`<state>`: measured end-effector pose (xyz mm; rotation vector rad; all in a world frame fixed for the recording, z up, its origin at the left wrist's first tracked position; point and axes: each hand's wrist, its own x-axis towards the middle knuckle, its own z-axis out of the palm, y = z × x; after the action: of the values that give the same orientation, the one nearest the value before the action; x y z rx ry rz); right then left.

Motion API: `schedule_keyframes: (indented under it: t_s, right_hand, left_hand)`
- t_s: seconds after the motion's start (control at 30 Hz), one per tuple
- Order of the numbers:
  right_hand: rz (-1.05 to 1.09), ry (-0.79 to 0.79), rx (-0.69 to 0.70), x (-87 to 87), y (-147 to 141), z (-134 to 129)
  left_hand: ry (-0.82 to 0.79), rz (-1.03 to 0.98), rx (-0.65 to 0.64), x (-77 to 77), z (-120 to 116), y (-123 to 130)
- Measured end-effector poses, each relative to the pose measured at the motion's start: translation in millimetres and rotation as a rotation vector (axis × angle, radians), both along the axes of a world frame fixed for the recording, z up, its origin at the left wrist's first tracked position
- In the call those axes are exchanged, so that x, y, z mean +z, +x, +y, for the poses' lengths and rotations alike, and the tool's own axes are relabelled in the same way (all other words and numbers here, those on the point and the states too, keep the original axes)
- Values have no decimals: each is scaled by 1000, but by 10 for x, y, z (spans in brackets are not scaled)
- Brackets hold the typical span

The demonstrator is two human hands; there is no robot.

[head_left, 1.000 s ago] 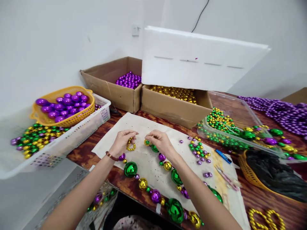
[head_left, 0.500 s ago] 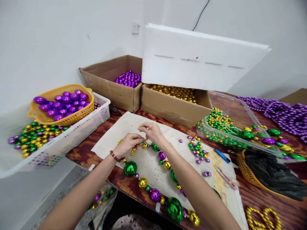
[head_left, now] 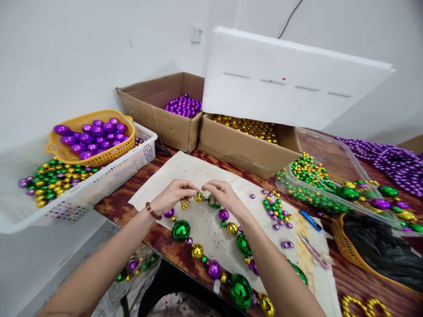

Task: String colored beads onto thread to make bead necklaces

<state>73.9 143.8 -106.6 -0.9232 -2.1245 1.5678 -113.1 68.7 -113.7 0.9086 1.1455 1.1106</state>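
Observation:
A bead garland [head_left: 214, 269] of green, gold and purple balls lies in a loop on the white cloth [head_left: 172, 164], its near side along the table edge. At the loop's far end my left hand [head_left: 178, 193], with a brown bead bracelet at the wrist, pinches what looks like a thin string beside a gold ball [head_left: 199, 197]. Just to its right, my right hand [head_left: 220, 193] is closed, fingertips together, above a green ball [head_left: 214, 201]; what it holds is too small to make out. Small gold beads [head_left: 184, 204] lie under my left fingers.
Loose small beads [head_left: 276, 209], a blue cutter [head_left: 310, 219] and pink-handled snips [head_left: 313, 251] lie to the right. Cardboard boxes [head_left: 244, 147] of beads stand behind, a white basket [head_left: 109, 187] to the left, a clear bin [head_left: 330, 200] and black plastic bag [head_left: 380, 251] to the right.
My right hand has come lower and a little right, beside my left. My left hand stays pinched by the gold ball. The whole view has shifted slightly.

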Motion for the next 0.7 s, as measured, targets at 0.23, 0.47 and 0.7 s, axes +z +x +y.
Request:
schedule_keyframes:
  t_s: [0.23, 0.47, 0.7]
  right_hand:
    - [10, -401, 168, -76, -144, 195]
    - [-125, -417, 193, -2, -173, 225]
    - [-77, -13, -117, 1, -126, 25]
  left_hand:
    - [402, 481, 54, 34, 20, -23]
    - [580, 615, 123, -80, 25, 31]
    - [104, 278, 103, -78, 104, 27]
